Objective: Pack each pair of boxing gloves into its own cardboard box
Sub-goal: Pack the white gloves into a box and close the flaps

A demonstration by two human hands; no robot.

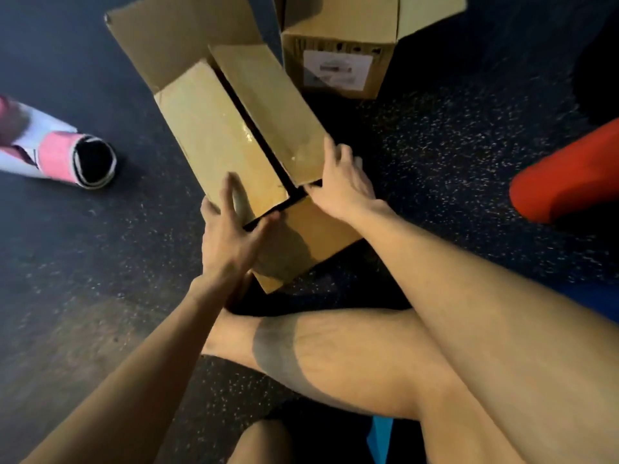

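- Head view: my landmark is the long tan cardboard box (234, 145) lying on the dark speckled floor (435, 155) right in front of my folded legs.
- My left hand (231, 236) presses the nearer-left long flap of that box down, fingers spread flat on the cardboard; it is an open palm, clamped around nothing.
- My right hand (341, 182) does the same on the right flap, fingers splayed over its corner, also open and only pushing.
- The two flaps almost meet; a dark slit stays between them, and one end flap at the far side stands up. I cannot see inside, so I cannot tell whether gloves are in there.
- I judge this the closing step for this box. Next, I think, the far flap needs folding and the seam needs holding shut.
- Left of the box, well apart, lies a pink-and-white boxing glove (63, 155), cuff opening toward me, not yet packed.
- Beyond the box stands a second open cardboard box (338, 45) with a white shipping label (336, 70); its print is too blurred to read.
- Right of the box, well apart, is a red padded shape (566, 175), possibly another glove.
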